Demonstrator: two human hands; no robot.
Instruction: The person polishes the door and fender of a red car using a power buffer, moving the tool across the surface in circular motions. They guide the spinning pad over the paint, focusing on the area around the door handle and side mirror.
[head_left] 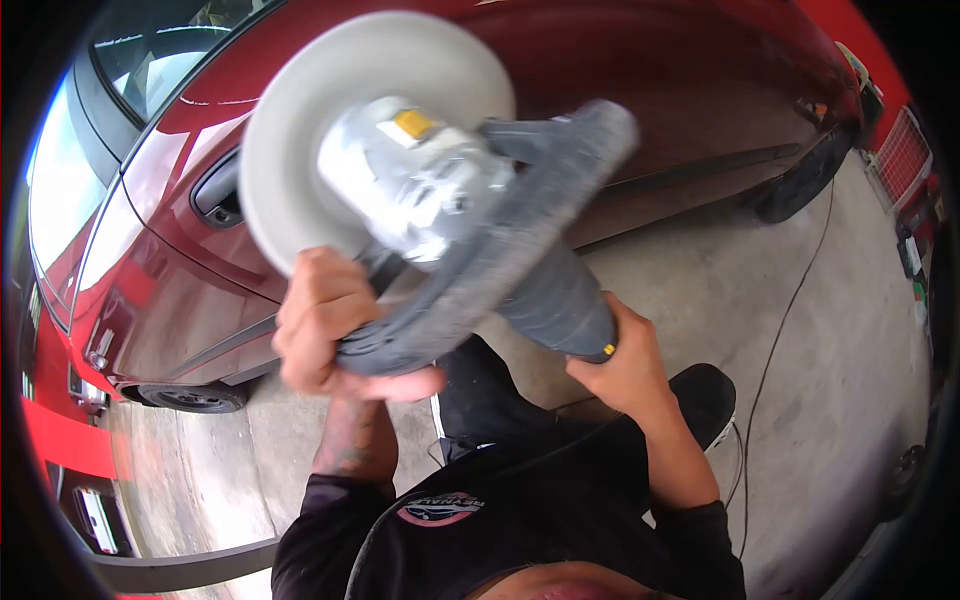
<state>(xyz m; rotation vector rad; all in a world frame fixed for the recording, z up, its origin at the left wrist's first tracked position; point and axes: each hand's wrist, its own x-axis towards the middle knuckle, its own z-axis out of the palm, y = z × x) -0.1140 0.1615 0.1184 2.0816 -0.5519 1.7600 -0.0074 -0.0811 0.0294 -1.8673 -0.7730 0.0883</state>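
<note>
I count one rotary polisher (395,180), gripped by left hand (325,325) and right hand (632,355); one blurred pad (285,130) partly hides one red car (690,90).

The pad (290,125) is blurring and partly covering the door handle (214,192); the polisher (555,295) is apparently hiding fingers of the right hand (628,362)

Polisher (430,190) before car (690,90), cable (764,378) on flr (850,340), R of shoe (706,398)
</note>
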